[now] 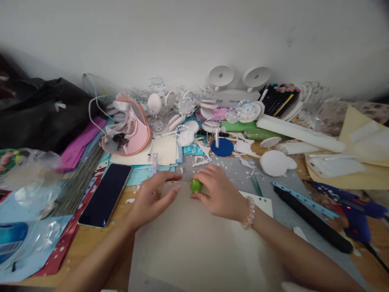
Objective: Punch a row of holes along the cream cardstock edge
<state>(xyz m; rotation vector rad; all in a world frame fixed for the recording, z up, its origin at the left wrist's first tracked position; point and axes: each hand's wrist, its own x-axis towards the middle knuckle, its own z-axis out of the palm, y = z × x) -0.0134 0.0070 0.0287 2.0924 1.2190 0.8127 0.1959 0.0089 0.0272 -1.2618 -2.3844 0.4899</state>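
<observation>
A small, rounded green craft punch point(196, 185) is at the far edge of a large pale sheet of paper point(209, 247). My right hand point(215, 188), with a beaded bracelet at its wrist, is closed around the punch between thumb and fingers. My left hand point(158, 192) is open at the sheet's far left corner, thumb and fingers apart, with nothing in it. Whether its fingertips touch the paper I cannot tell. Under the sheet's right side, a white piece of paper point(258, 202) shows small dark punched shapes.
A phone point(105, 195) lies left of the sheet. To the right are a black stick-like tool point(313, 219), a blue strip point(306, 198) and a blue glue gun point(355, 211). A pink visor point(138, 129), white discs point(273, 162) and paper scraps crowd the back.
</observation>
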